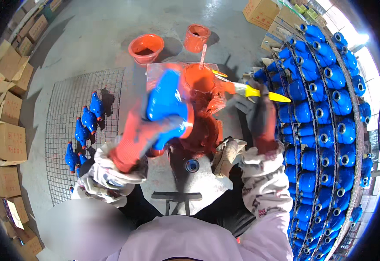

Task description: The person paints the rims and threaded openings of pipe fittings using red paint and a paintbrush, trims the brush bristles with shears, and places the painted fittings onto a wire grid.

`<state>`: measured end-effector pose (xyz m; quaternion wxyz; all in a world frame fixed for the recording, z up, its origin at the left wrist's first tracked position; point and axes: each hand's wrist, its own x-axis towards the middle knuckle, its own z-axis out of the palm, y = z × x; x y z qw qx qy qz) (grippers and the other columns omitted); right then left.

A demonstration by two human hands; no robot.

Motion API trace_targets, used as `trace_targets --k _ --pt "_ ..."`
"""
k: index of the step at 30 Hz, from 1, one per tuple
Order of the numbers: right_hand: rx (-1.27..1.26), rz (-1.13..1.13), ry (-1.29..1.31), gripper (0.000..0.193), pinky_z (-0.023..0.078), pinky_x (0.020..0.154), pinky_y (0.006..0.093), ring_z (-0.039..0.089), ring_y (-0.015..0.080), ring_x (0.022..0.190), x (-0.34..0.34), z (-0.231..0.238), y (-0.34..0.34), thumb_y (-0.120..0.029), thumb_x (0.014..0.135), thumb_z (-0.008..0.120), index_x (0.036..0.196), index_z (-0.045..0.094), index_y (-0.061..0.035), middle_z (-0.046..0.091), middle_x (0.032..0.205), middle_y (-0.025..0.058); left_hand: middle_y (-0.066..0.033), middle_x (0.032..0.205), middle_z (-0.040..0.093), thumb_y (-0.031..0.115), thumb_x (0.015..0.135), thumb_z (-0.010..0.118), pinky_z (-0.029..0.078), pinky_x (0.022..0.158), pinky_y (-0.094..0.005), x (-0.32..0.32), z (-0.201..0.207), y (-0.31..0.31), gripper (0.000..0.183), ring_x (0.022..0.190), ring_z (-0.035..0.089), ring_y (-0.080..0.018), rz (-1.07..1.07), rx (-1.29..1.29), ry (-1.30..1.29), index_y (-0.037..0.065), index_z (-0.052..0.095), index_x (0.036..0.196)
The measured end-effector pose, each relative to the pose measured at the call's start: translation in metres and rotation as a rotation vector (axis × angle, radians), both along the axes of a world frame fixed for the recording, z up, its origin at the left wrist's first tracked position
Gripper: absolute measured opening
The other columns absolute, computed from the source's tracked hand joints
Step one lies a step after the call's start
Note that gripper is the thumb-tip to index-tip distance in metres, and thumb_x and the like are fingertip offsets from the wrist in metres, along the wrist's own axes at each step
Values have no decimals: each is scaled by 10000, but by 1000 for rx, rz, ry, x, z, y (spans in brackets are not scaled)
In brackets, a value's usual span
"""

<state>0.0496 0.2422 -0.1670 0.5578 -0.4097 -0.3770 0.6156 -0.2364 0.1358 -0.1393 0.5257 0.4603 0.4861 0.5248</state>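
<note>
My left hand point(133, 137), in a red glove with a dark palm, is wrapped round a glossy blue casting point(166, 98), held tilted above the paint containers. Its end near the wrist bears an orange-red rim. In my right hand point(261, 113), also gloved, a paintbrush point(279, 96) with a yellow handle lies level, its orange-coated bristles pointing left toward the casting, apart from it. An open paint tub point(200, 78) full of orange-red paint stands just ahead, with a stick point(203, 54) in it. Below sits another paint-smeared container point(205, 135), partly hidden by my left hand.
Several blue castings point(88, 119) lie on a wire mesh point(59, 126) at left. A tall rack point(316, 143) of blue castings stands close at right. Beyond the tub are an orange basin point(146, 47) and an orange bucket point(197, 37). Cardboard boxes point(8, 141) line the far left.
</note>
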Motion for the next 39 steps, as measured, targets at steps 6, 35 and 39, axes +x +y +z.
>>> trace_targets --k 6,35,39 --pt "264 -114 -588 298 479 579 257 619 131 674 44 6 -4 -224 931 572 1060 674 24 660 855 54 -205 1171 559 318 633 841 485 869 -420 54 -26 12 838 1028 596 -329 -118 371 742 9 458 1311" --pt "1238 -129 -1213 275 497 714 368 620 235 777 -3 19 -59 -247 715 727 961 669 -138 655 984 27 -192 1203 521 326 636 832 513 819 -418 47 -51 17 828 1053 585 -338 -151 339 730 56 459 1323" --pt "1018 -83 -881 311 501 747 365 619 264 799 10 8 -53 -218 773 689 1032 631 -55 645 980 115 -103 1173 578 198 728 802 483 894 -348 53 -21 13 732 1046 572 -196 -315 -33 -90 22 436 1337"
